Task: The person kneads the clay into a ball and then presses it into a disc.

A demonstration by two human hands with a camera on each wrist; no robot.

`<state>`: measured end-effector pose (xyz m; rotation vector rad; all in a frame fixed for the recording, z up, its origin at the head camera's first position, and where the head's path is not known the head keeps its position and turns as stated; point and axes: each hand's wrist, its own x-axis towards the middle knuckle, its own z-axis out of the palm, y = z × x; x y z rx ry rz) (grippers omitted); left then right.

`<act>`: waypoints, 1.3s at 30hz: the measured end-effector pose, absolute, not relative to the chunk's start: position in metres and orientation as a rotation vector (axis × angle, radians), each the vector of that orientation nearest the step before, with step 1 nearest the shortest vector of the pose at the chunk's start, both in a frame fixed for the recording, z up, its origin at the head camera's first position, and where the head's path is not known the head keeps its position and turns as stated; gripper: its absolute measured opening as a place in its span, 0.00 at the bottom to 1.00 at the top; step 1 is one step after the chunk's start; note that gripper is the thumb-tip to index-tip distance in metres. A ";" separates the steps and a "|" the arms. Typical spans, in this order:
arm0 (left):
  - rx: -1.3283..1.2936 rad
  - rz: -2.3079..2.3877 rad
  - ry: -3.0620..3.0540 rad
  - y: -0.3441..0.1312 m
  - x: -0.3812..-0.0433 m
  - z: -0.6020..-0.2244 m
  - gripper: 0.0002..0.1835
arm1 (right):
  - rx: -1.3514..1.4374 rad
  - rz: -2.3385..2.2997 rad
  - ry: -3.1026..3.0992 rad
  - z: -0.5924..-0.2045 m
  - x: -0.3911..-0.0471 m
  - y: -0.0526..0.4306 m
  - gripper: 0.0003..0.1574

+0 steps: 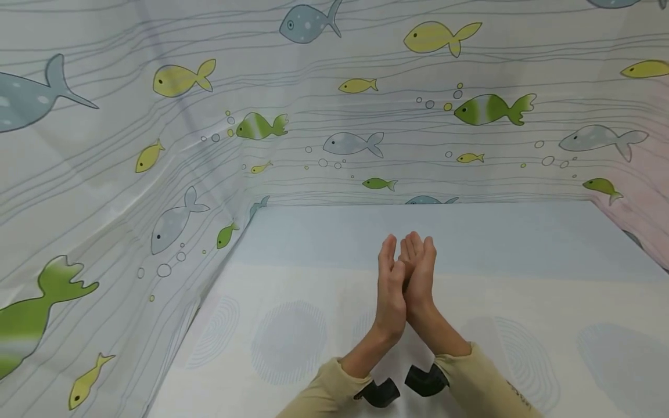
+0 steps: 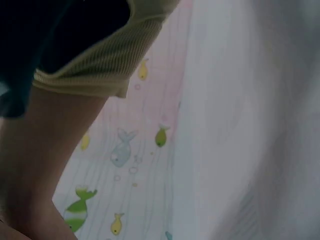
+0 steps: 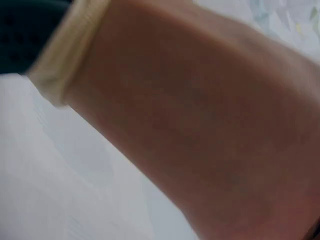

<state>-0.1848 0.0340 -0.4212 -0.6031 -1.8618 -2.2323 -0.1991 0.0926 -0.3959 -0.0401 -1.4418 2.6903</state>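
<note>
Bare L hand point(image 1: 392, 296) & bare R hand point(image 1: 420, 287) are touching, fingers straight, gripping nothing visible; flat white-blue tabletop point(image 1: 522, 239) below's prob. feeling stiff, offering hold past fingertips.

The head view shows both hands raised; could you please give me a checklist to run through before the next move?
1. Left hand with fingers straight: ok.
2. Right hand with fingers straight: ok.
3. Hands apart from each other: not ok, they appear to meet at the palms.
4. Nothing between the palms: cannot tell, the inner sides are largely hidden.
5. Sleeves clear of the hands: ok, both cuffs end below the wrists.
6. Fingertips visible in the wrist views: not ok, neither shows any.
</note>
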 end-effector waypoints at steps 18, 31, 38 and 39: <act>-0.644 -2.131 -1.983 0.038 -0.176 -0.418 0.36 | 0.133 2.374 -1.588 -0.421 -0.210 0.110 0.44; -0.444 -2.133 -1.867 0.027 -0.206 -0.410 0.32 | 0.413 2.358 -1.842 -0.426 -0.175 0.092 0.44; -0.386 -2.137 -1.846 0.016 -0.222 -0.409 0.33 | 0.508 2.386 -1.814 -0.424 -0.161 0.086 0.43; -0.380 -2.135 -1.846 0.014 -0.224 -0.410 0.34 | 0.510 2.388 -1.810 -0.424 -0.160 0.086 0.42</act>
